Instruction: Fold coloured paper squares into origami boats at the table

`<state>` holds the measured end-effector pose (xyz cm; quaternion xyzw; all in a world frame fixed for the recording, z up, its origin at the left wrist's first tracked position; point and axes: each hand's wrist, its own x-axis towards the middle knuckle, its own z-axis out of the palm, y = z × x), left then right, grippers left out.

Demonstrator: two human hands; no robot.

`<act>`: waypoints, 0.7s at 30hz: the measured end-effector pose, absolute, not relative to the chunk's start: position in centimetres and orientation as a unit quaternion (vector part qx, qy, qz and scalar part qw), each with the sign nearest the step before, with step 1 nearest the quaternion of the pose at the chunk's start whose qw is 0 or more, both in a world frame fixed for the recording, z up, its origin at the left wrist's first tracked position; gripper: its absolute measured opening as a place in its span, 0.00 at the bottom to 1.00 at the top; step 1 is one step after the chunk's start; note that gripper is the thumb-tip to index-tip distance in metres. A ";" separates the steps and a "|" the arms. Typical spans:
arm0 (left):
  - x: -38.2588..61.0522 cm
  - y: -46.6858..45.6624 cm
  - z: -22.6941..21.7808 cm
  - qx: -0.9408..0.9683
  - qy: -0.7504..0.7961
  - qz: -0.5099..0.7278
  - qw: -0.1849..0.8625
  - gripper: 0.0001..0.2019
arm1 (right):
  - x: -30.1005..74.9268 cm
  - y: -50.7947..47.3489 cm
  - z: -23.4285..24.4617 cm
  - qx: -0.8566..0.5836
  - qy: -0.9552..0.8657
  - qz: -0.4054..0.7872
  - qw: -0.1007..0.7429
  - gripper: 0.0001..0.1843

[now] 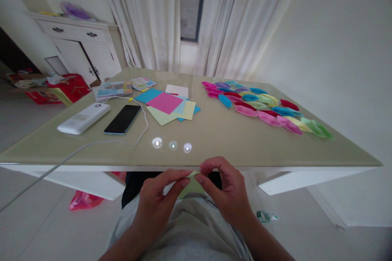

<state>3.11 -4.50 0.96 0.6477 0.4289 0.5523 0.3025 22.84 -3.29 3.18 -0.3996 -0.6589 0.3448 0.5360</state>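
Observation:
A pale green sheet of paper (pixel 192 187) is held at its top edge between both hands, just in front of the table's near edge. My left hand (pixel 162 195) pinches it between thumb and fingers from the left. On the other side my right hand (pixel 228 189) grips the same edge with its thumb and bent fingers. The edge between the fingertips looks folded or rolled; the lower part hangs over my lap. Farther back on the table lie loose square sheets in pink (pixel 165 102), blue, yellow and pale green, overlapping one another.
Many folded paper pieces (pixel 268 119) in several colours lie at the right of the glossy table (pixel 211 142). At the left are a black phone (pixel 123 119), a white power bank (pixel 84 118) with a cable, and booklets (pixel 113 89). A plastic bottle (pixel 266 216) lies on the floor.

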 end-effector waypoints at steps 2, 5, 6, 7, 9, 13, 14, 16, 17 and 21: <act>3.1 -4.4 0.9 0.645 0.432 0.555 0.299 0.13 | 22.8 -3.3 3.2 -0.394 -0.667 0.351 0.526 0.07; 3.0 -4.4 1.1 0.655 0.431 0.547 0.293 0.13 | 22.9 -3.2 3.2 -0.385 -0.683 0.351 0.512 0.06; 3.0 -4.4 1.3 0.660 0.429 0.544 0.291 0.12 | 23.0 -3.2 3.3 -0.381 -0.688 0.347 0.511 0.05; 3.0 -4.5 1.4 0.665 0.428 0.540 0.289 0.12 | 23.0 -3.2 3.3 -0.379 -0.692 0.341 0.511 0.03; 2.9 -4.5 1.7 0.678 0.425 0.528 0.285 0.11 | 23.1 -3.2 3.4 -0.378 -0.701 0.327 0.509 0.03; 2.7 -4.1 2.2 0.727 0.416 0.484 0.256 0.05 | 23.2 -3.4 3.7 -0.367 -0.719 0.325 0.492 0.04; 2.5 -3.9 2.5 0.745 0.407 0.472 0.238 0.04 | 23.2 -3.4 3.7 -0.360 -0.724 0.326 0.490 0.05; 2.1 -3.6 3.7 0.787 0.376 0.449 0.194 0.05 | 23.2 -3.4 3.8 -0.351 -0.729 0.321 0.492 0.06; 1.8 -3.6 4.4 0.806 0.357 0.440 0.170 0.06 | 23.3 -3.4 3.8 -0.352 -0.728 0.316 0.496 0.06; 0.2 -5.6 7.5 0.797 0.362 0.460 0.152 0.11 | 23.5 -3.3 3.9 -0.371 -0.722 0.308 0.496 0.06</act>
